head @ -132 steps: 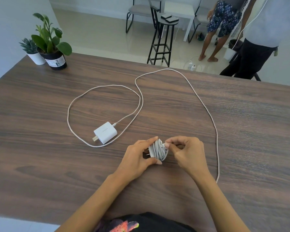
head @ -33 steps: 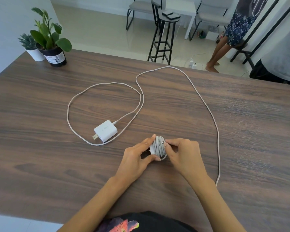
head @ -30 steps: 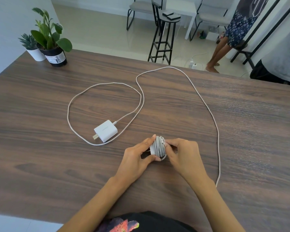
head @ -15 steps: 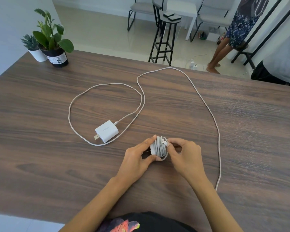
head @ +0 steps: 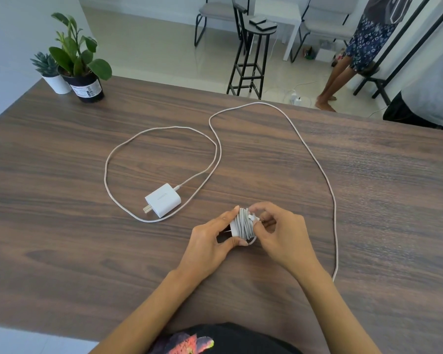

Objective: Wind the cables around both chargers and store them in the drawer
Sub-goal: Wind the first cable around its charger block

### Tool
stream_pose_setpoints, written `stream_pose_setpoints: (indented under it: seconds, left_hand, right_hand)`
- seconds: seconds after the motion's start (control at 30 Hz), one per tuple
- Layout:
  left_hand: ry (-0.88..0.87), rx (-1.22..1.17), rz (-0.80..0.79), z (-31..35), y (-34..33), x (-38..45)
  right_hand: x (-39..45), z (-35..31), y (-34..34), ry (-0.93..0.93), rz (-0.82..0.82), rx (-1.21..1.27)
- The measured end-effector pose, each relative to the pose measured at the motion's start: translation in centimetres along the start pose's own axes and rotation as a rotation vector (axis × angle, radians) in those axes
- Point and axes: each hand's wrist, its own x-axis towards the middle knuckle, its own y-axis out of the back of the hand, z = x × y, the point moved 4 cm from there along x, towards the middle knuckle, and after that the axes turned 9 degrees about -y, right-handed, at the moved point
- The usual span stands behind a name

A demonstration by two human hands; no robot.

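Head view, wound charger: we see a white charger (head: 242,227) wrapped in tight grey-white cable turns, prongs poking out toward our left, held just above the table (head: 62,251) near its front middle.
Left hand: our left hand (head: 210,241) pinches the bundle, finger on top, thumb below.
Right hand: our right hand (head: 279,236) is closed on the cable's end plug at the bundle's right side.
Loose charger: a second white charger (head: 163,200) lies flat to the left, prongs aimed left and toward us, long axis running diagonally.
Loose cable: its cable (head: 315,162) loops once, then sweeps far right and back toward us.
Count: we count two chargers, two cables, two potted plants (head: 74,60) at the far-left corner.
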Motion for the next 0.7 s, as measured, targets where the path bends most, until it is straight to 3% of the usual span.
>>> stream_pose_setpoints:
  seconds: [0.4, 0.7]
  left_hand:
    - [-0.017, 0.01, 0.014, 0.0, 0.1, -0.1]
    - [-0.072, 0.036, 0.001, 0.6, 0.2, -0.1]
  right_hand:
    - [0.4, 1.5, -0.2, -0.187, 0.003, 0.121]
    - [0.3, 1.4, -0.4, -0.213, 0.001, 0.075]
